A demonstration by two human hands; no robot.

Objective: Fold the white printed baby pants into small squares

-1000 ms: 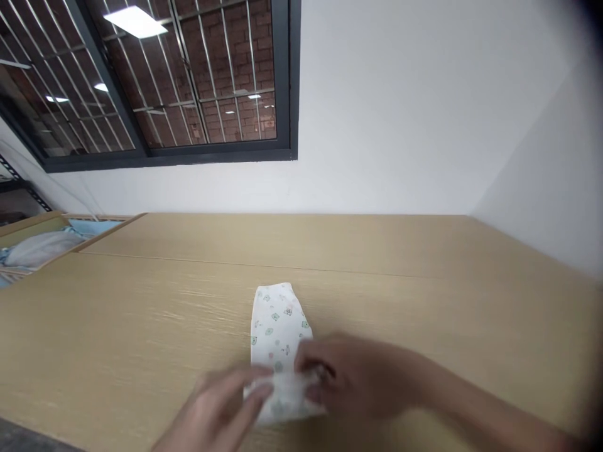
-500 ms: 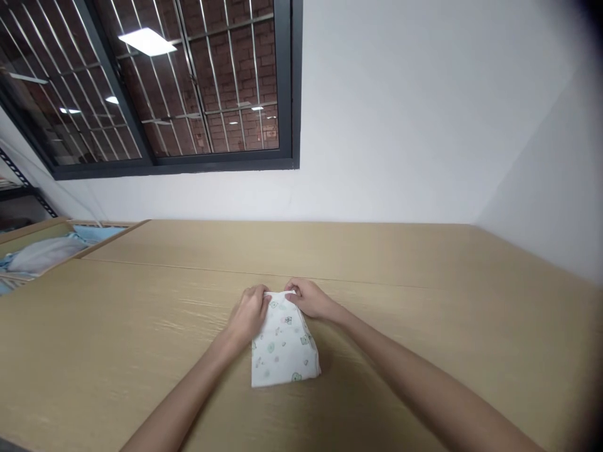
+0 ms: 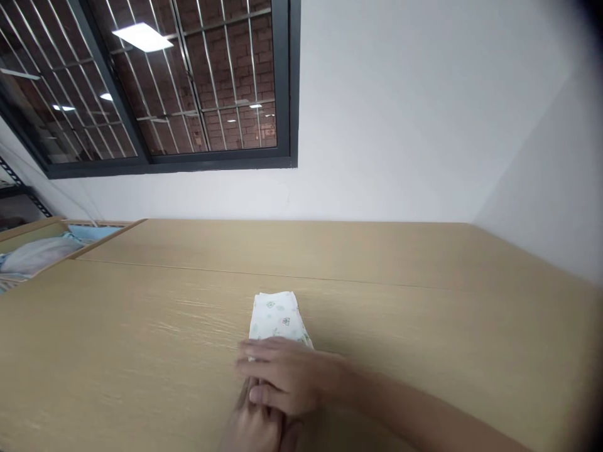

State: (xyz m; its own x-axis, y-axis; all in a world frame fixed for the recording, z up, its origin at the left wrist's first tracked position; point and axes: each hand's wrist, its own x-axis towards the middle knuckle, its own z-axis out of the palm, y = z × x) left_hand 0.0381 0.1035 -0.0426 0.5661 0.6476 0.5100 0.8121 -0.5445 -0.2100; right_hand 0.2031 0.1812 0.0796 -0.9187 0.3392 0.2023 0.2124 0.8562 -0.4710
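A folded white cloth printed with small green figures lies on the wooden tabletop in front of me. Across its near half stretches my right hand, fingers extended to the left and somewhat blurred. My left hand is at the near end of the cloth, partly under the right hand. Its fingertips are covered, so whether it grips the cloth's near edge does not show. The far end of the cloth lies flat and uncovered.
At the left, an open wooden compartment holds pale blue and white fabric. A barred window with a dark frame is set in the white wall behind the table. A seam runs across the tabletop.
Both hands have left the cloth's far edge and come toward me. The right hand now lies spread over the near half, with the left hand below it. The cloth has barely shifted.
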